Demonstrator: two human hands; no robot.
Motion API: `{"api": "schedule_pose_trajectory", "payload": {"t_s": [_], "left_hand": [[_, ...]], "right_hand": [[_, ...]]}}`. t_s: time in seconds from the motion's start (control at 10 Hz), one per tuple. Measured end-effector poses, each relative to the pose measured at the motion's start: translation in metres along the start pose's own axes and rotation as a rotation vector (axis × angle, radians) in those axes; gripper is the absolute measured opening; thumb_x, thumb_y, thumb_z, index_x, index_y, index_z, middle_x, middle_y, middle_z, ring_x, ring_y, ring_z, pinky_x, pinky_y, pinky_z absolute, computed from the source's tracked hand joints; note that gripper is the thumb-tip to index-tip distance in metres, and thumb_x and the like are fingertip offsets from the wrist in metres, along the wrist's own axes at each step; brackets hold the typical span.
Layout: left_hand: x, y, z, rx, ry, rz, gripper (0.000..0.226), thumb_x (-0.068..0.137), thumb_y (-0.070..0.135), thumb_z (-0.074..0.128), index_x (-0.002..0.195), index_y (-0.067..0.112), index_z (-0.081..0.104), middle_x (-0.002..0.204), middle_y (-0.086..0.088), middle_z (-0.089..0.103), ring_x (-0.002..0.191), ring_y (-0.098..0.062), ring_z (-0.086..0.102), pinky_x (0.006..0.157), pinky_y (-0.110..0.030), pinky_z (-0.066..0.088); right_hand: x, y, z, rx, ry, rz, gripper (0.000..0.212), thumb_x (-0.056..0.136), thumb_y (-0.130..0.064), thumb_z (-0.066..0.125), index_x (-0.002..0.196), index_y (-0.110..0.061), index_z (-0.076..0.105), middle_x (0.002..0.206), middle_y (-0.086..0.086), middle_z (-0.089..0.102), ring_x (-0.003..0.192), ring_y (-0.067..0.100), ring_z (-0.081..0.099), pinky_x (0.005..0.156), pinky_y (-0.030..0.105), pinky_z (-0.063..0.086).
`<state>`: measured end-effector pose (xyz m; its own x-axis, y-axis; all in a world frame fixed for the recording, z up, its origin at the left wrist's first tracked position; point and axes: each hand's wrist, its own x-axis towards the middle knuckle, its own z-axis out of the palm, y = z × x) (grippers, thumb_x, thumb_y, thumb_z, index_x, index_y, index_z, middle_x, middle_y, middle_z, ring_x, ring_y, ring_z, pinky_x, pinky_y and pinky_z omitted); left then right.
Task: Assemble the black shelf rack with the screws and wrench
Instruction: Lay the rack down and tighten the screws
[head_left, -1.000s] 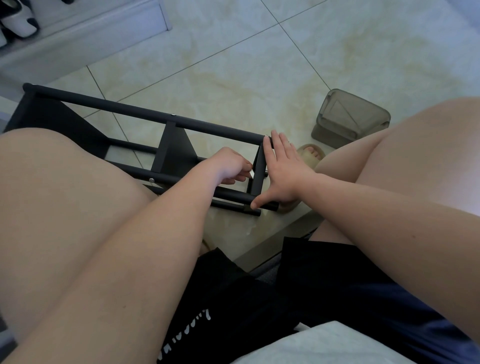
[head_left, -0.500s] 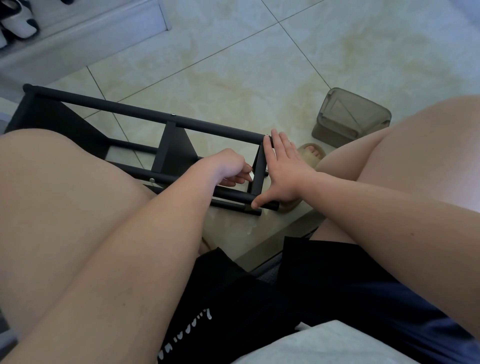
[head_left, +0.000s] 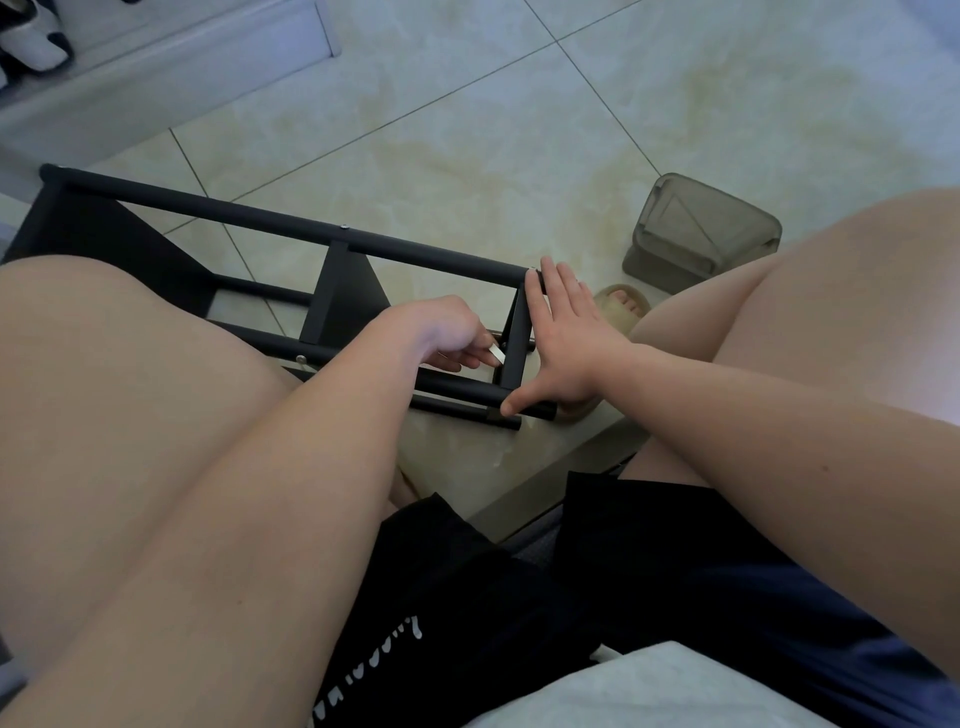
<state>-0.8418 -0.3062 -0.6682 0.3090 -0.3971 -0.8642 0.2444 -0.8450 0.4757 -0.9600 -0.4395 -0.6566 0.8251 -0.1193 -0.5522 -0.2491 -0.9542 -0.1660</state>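
Lying sideways: black rack (head_left: 291, 223) | left hand (head_left: 441, 327) pinches wrench (head_left: 497, 355) | right hand (head_left: 566, 343) pressed flat

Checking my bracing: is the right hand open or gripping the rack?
Open: right hand lies flat, fingers straight, against the rack end.

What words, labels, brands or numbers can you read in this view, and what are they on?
Unreadable: the white print on the black fabric shorts, a row of letters folded and seen at a slant, too distorted to make out.
No markings visible on the black metal shelf rack, the grey translucent plastic container or the small silver wrench.
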Motion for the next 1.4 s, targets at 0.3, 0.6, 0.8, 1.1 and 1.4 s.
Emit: {"api": "schedule_pose_trajectory", "payload": {"t_s": [0.3, 0.6, 0.8, 1.1, 1.4], "left_hand": [[-0.004, -0.003, -0.005, 0.106, -0.022, 0.034, 0.016, 0.103, 0.016, 0.049, 0.094, 0.017, 0.062, 0.074, 0.012, 0.076, 0.079, -0.006, 0.065, 0.074, -0.027, 0.05], [-0.007, -0.008, -0.007, 0.242, -0.041, 0.081, 0.014, 0.102, 0.018, 0.052, 0.094, 0.019, 0.064, 0.077, 0.014, 0.076, 0.081, -0.005, 0.066, 0.084, -0.03, 0.048], [-0.009, -0.011, -0.009, 0.344, -0.047, 0.106, 0.017, 0.1, 0.017, 0.055, 0.089, 0.02, 0.066, 0.081, 0.014, 0.077, 0.091, -0.009, 0.067, 0.079, -0.03, 0.042], [-0.012, -0.01, -0.008, 0.567, -0.008, 0.12, 0.011, 0.097, 0.021, 0.06, 0.098, 0.022, 0.071, 0.094, 0.008, 0.065, 0.102, -0.021, 0.058, 0.095, -0.033, 0.043], [-0.013, -0.008, -0.005, 0.612, -0.006, 0.114, 0.011, 0.095, 0.021, 0.062, 0.09, 0.027, 0.07, 0.085, 0.017, 0.063, 0.099, -0.02, 0.059, 0.092, -0.032, 0.043]], "right_hand": [[0.001, 0.001, 0.0, 0.004, -0.015, 0.0, 0.167, 0.048, -0.096, 0.065, 0.153, -0.009, -0.031, 0.16, 0.015, -0.038, 0.149, 0.031, -0.033, 0.123, 0.043, -0.014], [0.002, 0.001, 0.0, 0.003, -0.013, 0.001, 0.168, 0.046, -0.098, 0.063, 0.152, -0.009, -0.032, 0.16, 0.015, -0.038, 0.149, 0.031, -0.034, 0.121, 0.042, -0.015], [0.002, 0.0, 0.0, 0.006, -0.012, 0.005, 0.168, 0.045, -0.098, 0.063, 0.152, -0.01, -0.032, 0.16, 0.014, -0.038, 0.149, 0.03, -0.034, 0.118, 0.04, -0.017], [0.0, -0.001, -0.001, -0.006, -0.003, 0.002, 0.165, 0.049, -0.095, 0.066, 0.154, -0.008, -0.029, 0.161, 0.016, -0.035, 0.15, 0.032, -0.031, 0.122, 0.043, -0.014], [-0.001, -0.001, -0.001, 0.004, 0.007, 0.002, 0.166, 0.049, -0.094, 0.066, 0.154, -0.008, -0.028, 0.162, 0.016, -0.034, 0.151, 0.032, -0.03, 0.121, 0.042, -0.015]]}}
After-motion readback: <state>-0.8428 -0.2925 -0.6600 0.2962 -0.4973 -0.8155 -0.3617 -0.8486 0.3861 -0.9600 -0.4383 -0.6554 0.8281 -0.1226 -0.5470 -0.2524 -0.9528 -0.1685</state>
